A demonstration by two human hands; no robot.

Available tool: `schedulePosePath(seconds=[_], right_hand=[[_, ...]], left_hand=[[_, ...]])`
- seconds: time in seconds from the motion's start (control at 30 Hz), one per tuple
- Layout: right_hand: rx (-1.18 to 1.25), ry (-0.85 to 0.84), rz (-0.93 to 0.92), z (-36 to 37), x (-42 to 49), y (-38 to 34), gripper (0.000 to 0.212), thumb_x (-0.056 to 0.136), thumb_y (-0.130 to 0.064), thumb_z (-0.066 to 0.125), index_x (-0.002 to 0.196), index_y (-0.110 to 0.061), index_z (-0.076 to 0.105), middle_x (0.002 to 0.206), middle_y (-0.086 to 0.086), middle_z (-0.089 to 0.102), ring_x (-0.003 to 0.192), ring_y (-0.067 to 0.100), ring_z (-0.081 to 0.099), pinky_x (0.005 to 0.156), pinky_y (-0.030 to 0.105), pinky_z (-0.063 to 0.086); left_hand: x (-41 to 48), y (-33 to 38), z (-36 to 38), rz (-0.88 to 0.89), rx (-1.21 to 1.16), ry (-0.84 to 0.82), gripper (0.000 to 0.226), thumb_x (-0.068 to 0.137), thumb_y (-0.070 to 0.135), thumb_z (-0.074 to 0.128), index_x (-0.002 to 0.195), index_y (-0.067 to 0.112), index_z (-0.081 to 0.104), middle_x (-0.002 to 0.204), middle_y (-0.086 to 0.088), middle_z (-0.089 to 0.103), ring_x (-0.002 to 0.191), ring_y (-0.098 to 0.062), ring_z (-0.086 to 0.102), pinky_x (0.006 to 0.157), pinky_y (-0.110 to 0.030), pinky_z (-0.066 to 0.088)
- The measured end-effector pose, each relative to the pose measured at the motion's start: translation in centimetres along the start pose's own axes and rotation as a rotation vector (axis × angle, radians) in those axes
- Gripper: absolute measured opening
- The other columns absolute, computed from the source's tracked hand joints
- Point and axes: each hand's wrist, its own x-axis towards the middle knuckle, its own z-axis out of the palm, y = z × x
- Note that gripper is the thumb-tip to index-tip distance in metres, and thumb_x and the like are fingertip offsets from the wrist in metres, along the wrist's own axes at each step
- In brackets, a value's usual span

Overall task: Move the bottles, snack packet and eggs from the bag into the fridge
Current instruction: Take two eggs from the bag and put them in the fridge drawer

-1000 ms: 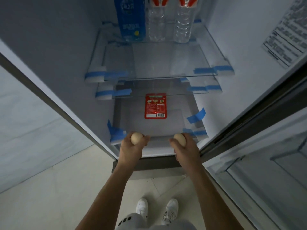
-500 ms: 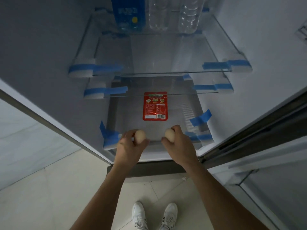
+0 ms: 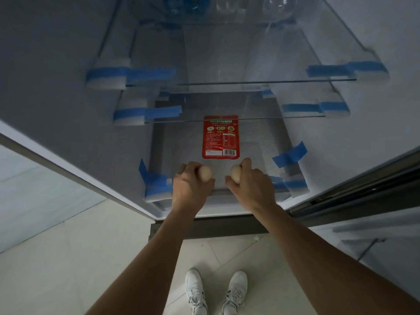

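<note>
Each of my hands holds one pale egg over the front edge of the fridge's bottom shelf. My left hand grips the left egg; my right hand grips the right egg. The two eggs sit close together, a little apart. Just beyond them a red snack packet lies flat on that shelf. At the top edge, the bases of clear bottles and a blue carton stand on the upper glass shelf. The bag is out of view.
Two glass shelves sit above the bottom one, held by white foam blocks and blue tape on both walls. The fridge door stands open on the right. My white shoes are on a tiled floor.
Both hands have moved forward and inward with the eggs, from outside the fridge's front lip to over the bottom shelf. The view has tilted down, closer to the shelves.
</note>
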Motion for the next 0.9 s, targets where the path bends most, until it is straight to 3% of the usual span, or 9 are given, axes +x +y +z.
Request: schedulePosePath(seconds=[0.37, 0.6, 0.9], right_hand=[[-0.104, 0.052, -0.014, 1.1, 0.3, 0.1, 0.057, 0.091, -0.058, 0.057, 0.124, -0.013, 0.046, 0.097, 0.007, 0.075, 0.088, 0.029, 0.072, 0.088, 0.043, 0.051], [-0.101, 0.151, -0.055, 1.6, -0.2, 0.4, 0.056, 0.081, -0.056, 0.071, 0.111, -0.011, 0.055, 0.085, 0.009, 0.075, 0.074, 0.032, 0.073, 0.077, 0.046, 0.056], [-0.088, 0.073, -0.102, 1.4, -0.1, 1.2, 0.059, 0.082, -0.064, 0.065, 0.114, -0.016, 0.052, 0.094, 0.006, 0.075, 0.087, 0.031, 0.073, 0.087, 0.046, 0.052]], left_hand=[[0.4, -1.1, 1.6, 0.034, 0.024, 0.018, 0.046, 0.076, 0.025, 0.083, 0.114, 0.010, 0.064, 0.115, -0.010, 0.061, 0.090, -0.015, 0.053, 0.077, -0.024, 0.044], [0.0, -1.4, 2.0, 0.083, 0.036, 0.032, 0.049, 0.072, 0.025, 0.087, 0.112, 0.005, 0.066, 0.110, -0.013, 0.065, 0.093, -0.026, 0.063, 0.076, -0.027, 0.048], [0.0, -1.0, 1.7, 0.099, 0.080, -0.010, 0.060, 0.067, 0.031, 0.091, 0.114, 0.005, 0.066, 0.113, -0.014, 0.064, 0.096, -0.029, 0.064, 0.079, -0.033, 0.051]])
